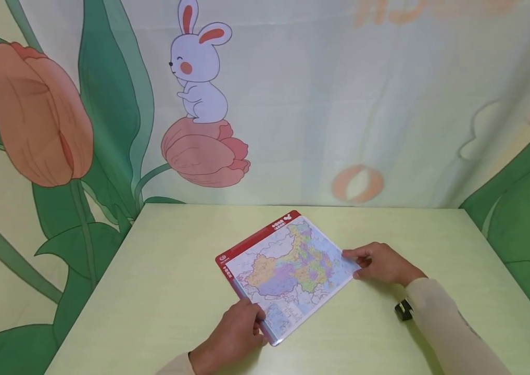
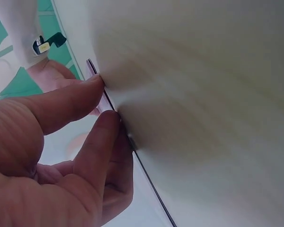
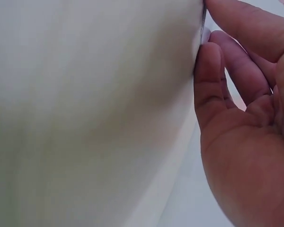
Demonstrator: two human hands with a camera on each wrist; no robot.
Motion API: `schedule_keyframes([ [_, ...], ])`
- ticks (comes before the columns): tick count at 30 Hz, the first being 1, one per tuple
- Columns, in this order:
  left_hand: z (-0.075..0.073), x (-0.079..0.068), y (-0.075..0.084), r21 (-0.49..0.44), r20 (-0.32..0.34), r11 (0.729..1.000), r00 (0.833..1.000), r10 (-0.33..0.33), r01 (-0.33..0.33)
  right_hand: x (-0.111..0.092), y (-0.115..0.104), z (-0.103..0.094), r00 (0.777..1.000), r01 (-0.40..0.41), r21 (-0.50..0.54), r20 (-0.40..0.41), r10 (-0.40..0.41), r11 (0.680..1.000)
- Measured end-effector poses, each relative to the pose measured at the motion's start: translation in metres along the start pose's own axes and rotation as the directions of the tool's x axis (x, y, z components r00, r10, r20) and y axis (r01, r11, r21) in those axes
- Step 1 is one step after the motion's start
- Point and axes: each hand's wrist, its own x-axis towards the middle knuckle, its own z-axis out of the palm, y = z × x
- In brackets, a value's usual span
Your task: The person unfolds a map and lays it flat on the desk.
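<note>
A flat map sheet (image 1: 288,276) with a red header strip and coloured regions lies turned at an angle on the table, near its middle. My left hand (image 1: 234,333) grips its lower left edge, thumb and curled fingers at the rim. In the left wrist view the sheet shows edge-on as a thin dark line, with the left fingertips (image 2: 111,120) right at it. At the right corner my right hand (image 1: 382,264) pinches the sheet between thumb and fingers. The right wrist view shows the right fingertips (image 3: 209,59) at the sheet's thin edge (image 3: 202,28).
The pale yellow table (image 1: 162,250) reaches back to a hanging cloth (image 1: 302,114) printed with a rabbit and tulips. A small black device (image 1: 404,310) sits at the right wrist, beside the light sleeve (image 1: 448,323).
</note>
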Motion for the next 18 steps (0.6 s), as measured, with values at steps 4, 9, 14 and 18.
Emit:
schedule_keyframes([
  [4,0.0,-0.001,-0.001,-0.009,-0.005,1.0,1.0,0.012,-0.012,-0.003,0.001,0.004,0.999,0.026,-0.04,-0.026,-0.027,0.999],
  [9,-0.002,-0.001,-0.006,-0.062,-0.001,0.998,1.0,0.025,-0.025,-0.012,-0.02,0.02,0.995,0.042,-0.176,-0.081,-0.057,0.984],
  [14,-0.012,0.001,-0.019,-0.177,0.015,0.983,0.998,0.056,-0.052,-0.029,-0.062,0.048,0.989,0.056,-0.26,-0.12,-0.09,0.964],
  [18,-0.027,0.006,-0.032,-0.238,0.031,0.968,0.996,0.089,-0.079,-0.044,-0.092,0.075,0.982,0.079,-0.308,-0.139,-0.126,0.948],
])
